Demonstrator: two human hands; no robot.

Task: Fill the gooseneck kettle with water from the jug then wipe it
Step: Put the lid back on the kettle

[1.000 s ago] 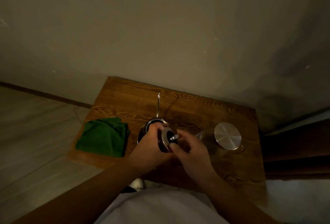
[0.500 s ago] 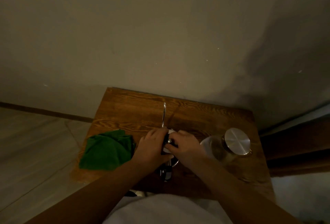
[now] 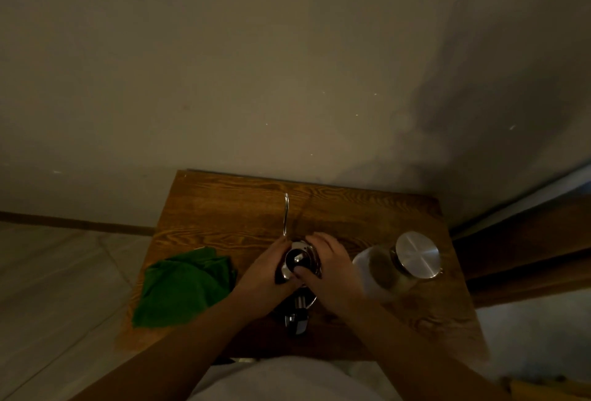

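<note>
One gooseneck kettle [image 3: 299, 261], gripped between both hands, with one thin spout [image 3: 286, 213] on the far side of the grip and one handle [image 3: 297, 317] on the near side. One lid [image 3: 295, 258] on the kettle. Two hands: one left hand [image 3: 263, 276], one right hand [image 3: 332, 272]. One green cloth [image 3: 184, 288] left of the grip. One glass jug [image 3: 388, 269] right of it, with one metal lid [image 3: 417, 255]. One wooden table [image 3: 367, 208].
</note>
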